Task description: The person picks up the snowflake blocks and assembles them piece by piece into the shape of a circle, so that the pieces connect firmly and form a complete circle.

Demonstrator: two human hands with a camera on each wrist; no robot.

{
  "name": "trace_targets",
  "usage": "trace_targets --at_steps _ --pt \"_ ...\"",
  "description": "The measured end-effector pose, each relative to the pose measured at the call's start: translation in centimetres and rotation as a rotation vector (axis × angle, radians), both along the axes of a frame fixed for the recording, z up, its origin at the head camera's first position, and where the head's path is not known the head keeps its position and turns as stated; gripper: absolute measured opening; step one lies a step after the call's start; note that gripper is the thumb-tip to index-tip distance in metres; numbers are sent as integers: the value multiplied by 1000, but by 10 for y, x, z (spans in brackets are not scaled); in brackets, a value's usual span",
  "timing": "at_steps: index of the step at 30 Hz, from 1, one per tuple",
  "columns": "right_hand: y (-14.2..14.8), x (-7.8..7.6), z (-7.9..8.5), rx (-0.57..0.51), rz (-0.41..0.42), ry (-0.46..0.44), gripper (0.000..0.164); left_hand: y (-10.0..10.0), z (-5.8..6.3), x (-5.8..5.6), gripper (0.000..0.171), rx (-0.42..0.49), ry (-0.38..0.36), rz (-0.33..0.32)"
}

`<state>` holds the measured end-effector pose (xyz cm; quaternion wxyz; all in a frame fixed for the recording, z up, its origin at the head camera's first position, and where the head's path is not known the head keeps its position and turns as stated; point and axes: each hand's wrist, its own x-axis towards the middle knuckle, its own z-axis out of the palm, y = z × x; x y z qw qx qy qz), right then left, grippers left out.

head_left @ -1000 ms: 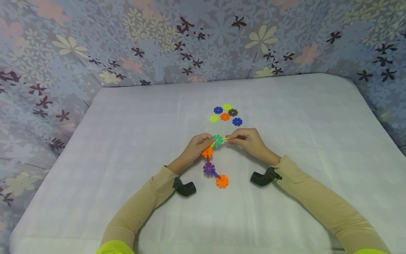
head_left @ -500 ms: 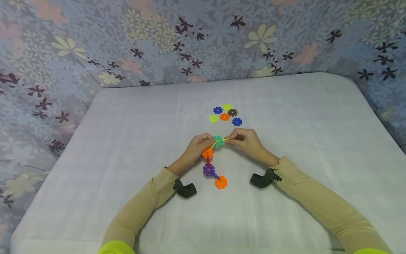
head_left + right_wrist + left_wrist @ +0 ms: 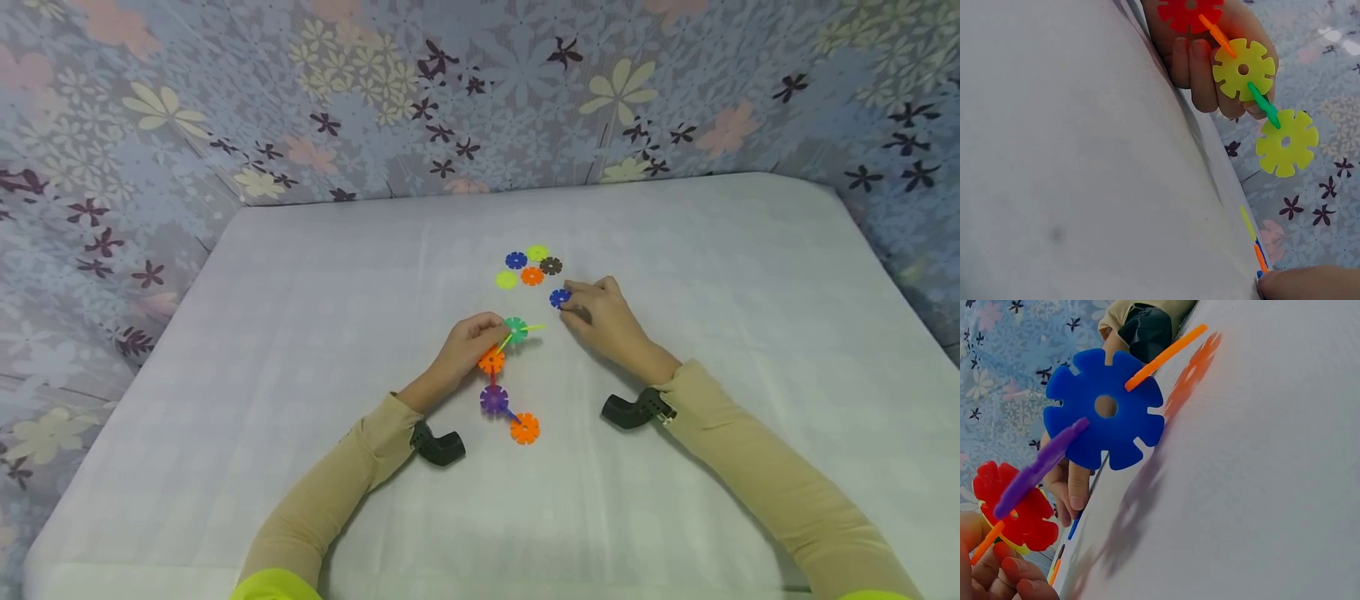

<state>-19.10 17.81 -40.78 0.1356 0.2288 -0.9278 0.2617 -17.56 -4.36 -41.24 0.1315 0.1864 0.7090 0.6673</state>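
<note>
My left hand [image 3: 474, 343] pinches a chain of notched plastic discs near its far end, at the green disc [image 3: 515, 330]. A yellow disc [image 3: 534, 327] sticks out edge-on from the green one. Down the chain come an orange disc [image 3: 492, 360], a red disc [image 3: 1016, 506], a purple disc [image 3: 494, 400], a blue disc [image 3: 1094, 428] and an orange end disc [image 3: 525, 428]. My right hand [image 3: 606, 321] touches a loose dark blue disc [image 3: 558, 298] with its fingertips, thumb apart from the disc. Part of that disc is hidden under the fingers.
Behind the hands several loose discs lie on the white cloth [image 3: 360, 333], among them a brown disc [image 3: 551, 266], a second orange disc [image 3: 532, 276] and a lime disc [image 3: 507, 280]. A floral-patterned backdrop [image 3: 480, 100] rises past the table's far edge.
My right hand has let go of the yellow disc on the chain and moved back and right to the loose blue disc, which has shifted slightly towards me. My left hand keeps its hold.
</note>
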Motion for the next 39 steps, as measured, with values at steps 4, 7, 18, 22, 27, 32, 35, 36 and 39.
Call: trace_targets --at_steps 4,7,18,22,27,32,35,36,39 --pt "0 0 -1 -85 -17 -35 6 0 -1 -1 23 -4 4 -5" --pt "-2 0 0 -125 -19 -56 11 0 0 -1 23 -21 -6 14" --pt "-4 1 -3 -370 19 -153 16 -1 2 -2 24 -24 -73 77" --pt "-7 5 4 -649 136 -341 22 -1 2 -2 25 -6 -88 76" --pt "-10 12 16 -842 245 -526 21 -1 2 -3 26 1 -97 76" --pt "-9 10 12 -875 247 -635 25 -1 2 -2 25 3 -84 65" --pt "-7 7 6 -910 236 -691 27 0 2 -2 25 -1 -70 60" --pt "-6 6 4 -921 234 -703 26 0 2 -2 24 -2 -67 59" --pt "-7 5 2 -937 228 -728 24 0 2 -1 24 -7 -61 56"
